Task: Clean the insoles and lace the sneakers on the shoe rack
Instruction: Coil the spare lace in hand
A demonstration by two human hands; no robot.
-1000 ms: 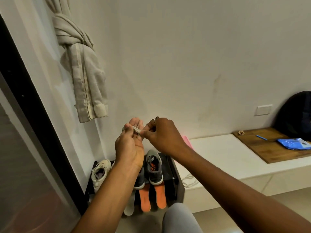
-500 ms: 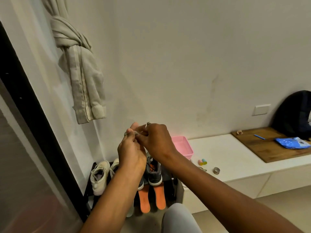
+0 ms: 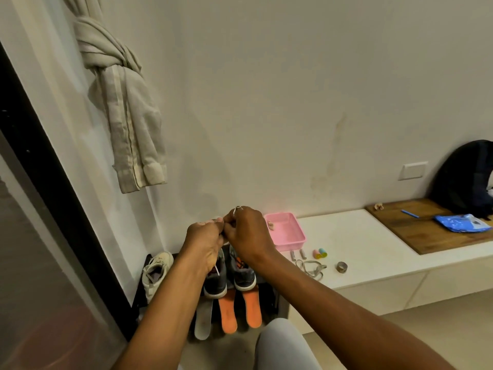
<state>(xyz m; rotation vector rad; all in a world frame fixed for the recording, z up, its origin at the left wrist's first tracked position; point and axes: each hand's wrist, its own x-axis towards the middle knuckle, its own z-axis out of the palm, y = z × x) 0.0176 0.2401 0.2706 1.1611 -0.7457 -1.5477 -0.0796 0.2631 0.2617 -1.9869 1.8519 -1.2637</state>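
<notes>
My left hand [image 3: 204, 243] and my right hand [image 3: 246, 233] meet in front of me, above the black shoe rack [image 3: 138, 296]. Both pinch a pale shoelace [image 3: 216, 270] between the fingertips; a short end of it hangs below my left hand. Under the hands two grey sneakers [image 3: 243, 275] with orange trim stand on the rack, partly hidden. Two orange insoles [image 3: 228, 313] and one grey insole [image 3: 203, 320] lean in front of them. A white sneaker [image 3: 156, 271] sits at the rack's left.
A white bench [image 3: 360, 249] to the right carries a pink tray [image 3: 286, 232], another loose lace [image 3: 310, 267], a tape roll [image 3: 342, 267], a wooden board [image 3: 426, 228], a blue packet [image 3: 461, 222] and a black backpack [image 3: 466, 180]. A knotted curtain [image 3: 122, 108] hangs at the left. My knee [image 3: 282, 343] is below.
Both hands have dropped lower toward the sneakers and closed together on the lace. The view has shifted, so the pink tray and the small things on the bench now show.
</notes>
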